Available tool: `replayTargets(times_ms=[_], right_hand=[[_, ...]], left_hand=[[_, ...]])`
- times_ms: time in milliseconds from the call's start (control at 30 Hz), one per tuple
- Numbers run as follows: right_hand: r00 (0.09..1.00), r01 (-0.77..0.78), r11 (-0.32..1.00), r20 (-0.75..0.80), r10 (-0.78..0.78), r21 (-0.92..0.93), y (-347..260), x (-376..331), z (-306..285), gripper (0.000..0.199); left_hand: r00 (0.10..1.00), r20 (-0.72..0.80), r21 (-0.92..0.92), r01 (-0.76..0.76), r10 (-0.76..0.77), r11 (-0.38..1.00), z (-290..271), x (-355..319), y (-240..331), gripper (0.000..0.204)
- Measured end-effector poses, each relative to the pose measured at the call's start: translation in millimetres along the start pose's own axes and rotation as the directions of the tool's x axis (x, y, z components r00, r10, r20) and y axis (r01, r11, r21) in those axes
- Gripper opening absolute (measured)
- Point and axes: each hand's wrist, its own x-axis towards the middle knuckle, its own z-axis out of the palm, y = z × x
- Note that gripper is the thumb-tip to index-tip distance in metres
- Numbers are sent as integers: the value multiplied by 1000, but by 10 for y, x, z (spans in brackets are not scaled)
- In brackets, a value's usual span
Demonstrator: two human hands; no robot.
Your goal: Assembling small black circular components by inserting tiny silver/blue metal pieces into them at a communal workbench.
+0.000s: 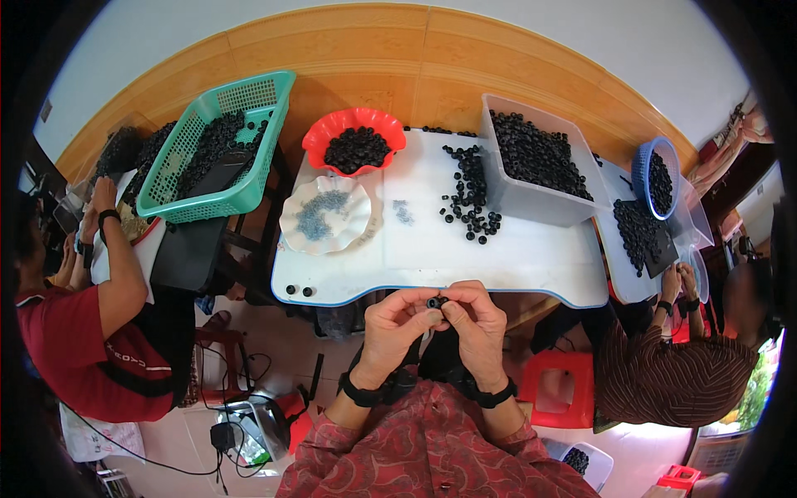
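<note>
Red shirt [432, 440], then left hand [393, 329] and right hand [478, 329], grip pinching black part [436, 303]; tub [535, 207], red bowl [316, 134] beyond.

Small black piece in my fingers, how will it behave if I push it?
The small black piece looks rounded, so it may roll on its side. Being small, it's probably light. Held between the left hand and right hand, it looks undented, so probably stiff.
</note>
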Motion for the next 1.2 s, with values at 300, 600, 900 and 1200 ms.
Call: replayTargets(times_ms=[300, 600, 900, 1200], right_hand=[[988, 146, 981, 63, -139, -125, -31, -50, -64, 19], [1000, -16, 1000, 17, 16, 17, -38, -85, -10, 18], [1000, 8, 999, 6, -8, 34, 49, -120, -37, 15], [1000, -22, 993, -18, 25, 115, 50, -170, -28, 12]], left_hand=[[998, 63, -198, 42, -31, 979, -46, -41, -87, 22], [997, 57, -138, 52, -45, 989, -61, -72, -46, 22], [990, 120, -332, 104, -67, 937, -84, -83, -119, 25], [973, 205, -574, 208, -107, 792, -132, -98, -229, 26]])
